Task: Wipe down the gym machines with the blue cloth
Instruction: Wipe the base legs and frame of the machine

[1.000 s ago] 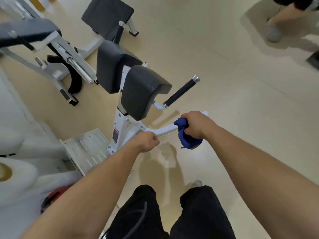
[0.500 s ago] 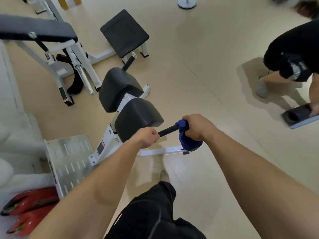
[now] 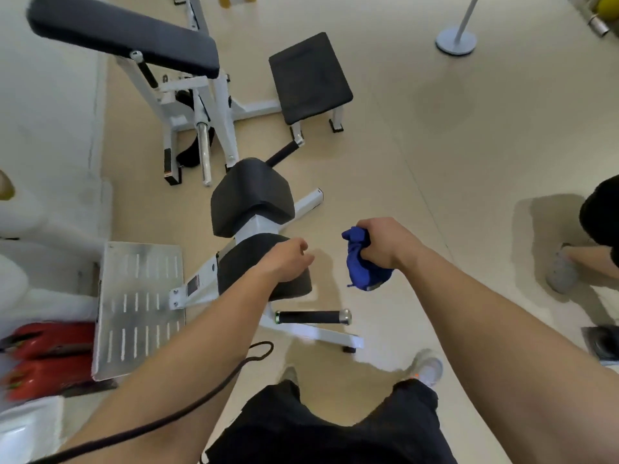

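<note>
Head view: the fingers of the right hand (image 3: 385, 242) are clenching the blue cloth (image 3: 363, 267) into a tight wad, with a loose tail hanging below the fist, and the cloth is hovering in open air to the right of the machine (image 3: 259, 226), touching none of it. The fingers of the left hand (image 3: 288, 259) are curling loosely around nothing; the hand is hanging over the lower pad (image 3: 234, 266), and I cannot tell whether it is resting on it. To my eye the main risk is sitting in that grip: a balled cloth is offering only a small face, so a pass over the pad or the black handle (image 3: 311, 317) below would likely be skipping patches, and the dangling tail could be catching on the handle's chrome end. A dark cord (image 3: 201, 405) is trailing across the left forearm and looping near the handle, so reaching down could be snagging it. The white base bar (image 3: 321, 334) is lying just ahead of the person's feet, inviting a trip, and another person's shoe (image 3: 559, 272) is standing near on the right, where a wide swing might be clipping it.
</note>
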`<state>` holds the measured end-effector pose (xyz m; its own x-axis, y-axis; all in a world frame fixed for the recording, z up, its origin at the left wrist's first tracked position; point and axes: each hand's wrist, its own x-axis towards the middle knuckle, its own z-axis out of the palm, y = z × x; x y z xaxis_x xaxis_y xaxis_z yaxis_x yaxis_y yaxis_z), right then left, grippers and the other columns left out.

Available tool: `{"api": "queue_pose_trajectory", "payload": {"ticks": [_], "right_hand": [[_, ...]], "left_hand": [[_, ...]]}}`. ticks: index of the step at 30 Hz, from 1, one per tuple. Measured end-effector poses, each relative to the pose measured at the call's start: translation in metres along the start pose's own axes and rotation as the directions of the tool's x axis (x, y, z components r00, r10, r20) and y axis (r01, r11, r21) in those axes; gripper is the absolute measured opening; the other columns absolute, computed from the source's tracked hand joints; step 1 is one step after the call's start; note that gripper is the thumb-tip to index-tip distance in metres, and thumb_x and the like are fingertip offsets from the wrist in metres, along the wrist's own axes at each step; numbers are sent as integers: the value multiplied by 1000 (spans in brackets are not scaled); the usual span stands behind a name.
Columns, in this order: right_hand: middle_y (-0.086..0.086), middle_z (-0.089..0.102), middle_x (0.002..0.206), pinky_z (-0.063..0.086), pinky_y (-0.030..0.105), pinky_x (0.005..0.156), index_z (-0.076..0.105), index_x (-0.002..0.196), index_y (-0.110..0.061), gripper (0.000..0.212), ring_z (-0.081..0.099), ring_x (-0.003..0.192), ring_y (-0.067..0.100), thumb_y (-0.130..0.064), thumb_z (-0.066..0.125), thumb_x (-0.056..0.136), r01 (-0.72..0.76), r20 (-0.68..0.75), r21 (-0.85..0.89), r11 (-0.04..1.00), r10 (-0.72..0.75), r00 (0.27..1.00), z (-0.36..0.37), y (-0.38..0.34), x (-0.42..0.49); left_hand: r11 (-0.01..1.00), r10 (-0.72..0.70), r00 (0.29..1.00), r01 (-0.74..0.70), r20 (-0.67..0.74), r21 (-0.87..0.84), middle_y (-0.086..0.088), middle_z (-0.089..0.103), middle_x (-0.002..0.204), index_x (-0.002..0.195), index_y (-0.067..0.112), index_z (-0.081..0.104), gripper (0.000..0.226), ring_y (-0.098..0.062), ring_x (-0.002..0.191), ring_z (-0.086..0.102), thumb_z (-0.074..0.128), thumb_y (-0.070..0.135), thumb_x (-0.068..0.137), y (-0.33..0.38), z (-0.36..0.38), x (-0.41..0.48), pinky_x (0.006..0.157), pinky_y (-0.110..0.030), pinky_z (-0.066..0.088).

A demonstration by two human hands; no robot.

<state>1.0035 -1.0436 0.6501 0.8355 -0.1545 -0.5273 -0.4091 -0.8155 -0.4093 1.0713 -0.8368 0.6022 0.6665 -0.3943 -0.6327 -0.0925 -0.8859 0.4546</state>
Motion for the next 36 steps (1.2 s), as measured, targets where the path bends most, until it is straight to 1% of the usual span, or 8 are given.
{"api": "queue_pose_trajectory", "payload": {"ticks": [10,13,17,19,24,29,33,36], "right_hand": [[8,70,95,57,41,81,67,97,-16,20,67,90,29,-13,55,82,391,258,-199,898,-337,905,-116,100,79],[7,68,95,52,33,73,67,98,-16,19,65,92,31,-14,54,84,438,309,-222,871,-363,879,-159,132,91],[21,64,107,40,29,61,64,103,-4,20,58,105,41,-9,52,88,445,290,-195,874,-382,877,-208,157,116],[22,63,111,46,35,64,63,107,-2,24,57,108,42,-9,51,88,477,297,-238,846,-404,865,-227,164,132],[4,66,95,49,33,75,65,102,-18,20,63,98,30,-14,50,89,578,380,-407,708,-444,812,-266,159,196],[-12,52,80,39,27,74,65,111,-20,27,57,91,22,-9,51,90,562,390,-370,739,-426,816,-303,139,289],[-2,58,94,40,29,76,65,114,-17,26,54,90,22,-8,54,91,577,414,-411,706,-419,808,-344,115,354],[3,61,100,41,31,75,60,118,-15,30,56,92,24,-8,58,89,593,396,-435,677,-448,802,-370,92,398]], "left_hand": [[897,-368,903,281,-223,-343,0,65,107,112,22,57,21,-18,92,62,53,35,95,121,45,21,86,-38,52],[843,-434,877,314,-207,-437,-1,65,110,124,20,53,32,-19,95,63,53,35,96,165,53,29,91,-40,51],[830,-453,869,329,-200,-450,0,67,103,122,16,57,32,-19,94,64,52,33,95,213,47,55,91,-38,51],[834,-446,872,322,-203,-449,0,68,101,115,16,58,27,-20,93,65,53,33,95,228,38,74,92,-41,51],[812,-466,864,333,-189,-479,-1,69,102,104,20,56,15,-21,95,66,51,32,97,243,8,140,92,-38,51],[792,-481,863,351,-155,-500,-3,67,103,105,14,59,20,-21,93,64,50,31,97,247,-38,230,83,-35,49],[839,-457,876,366,-156,-402,1,64,109,114,19,59,26,-20,98,60,47,35,97,257,-88,274,88,-37,49],[789,-488,854,341,-183,-511,2,63,110,115,22,60,25,-20,100,59,49,35,97,258,-122,293,91,-37,50]]}}
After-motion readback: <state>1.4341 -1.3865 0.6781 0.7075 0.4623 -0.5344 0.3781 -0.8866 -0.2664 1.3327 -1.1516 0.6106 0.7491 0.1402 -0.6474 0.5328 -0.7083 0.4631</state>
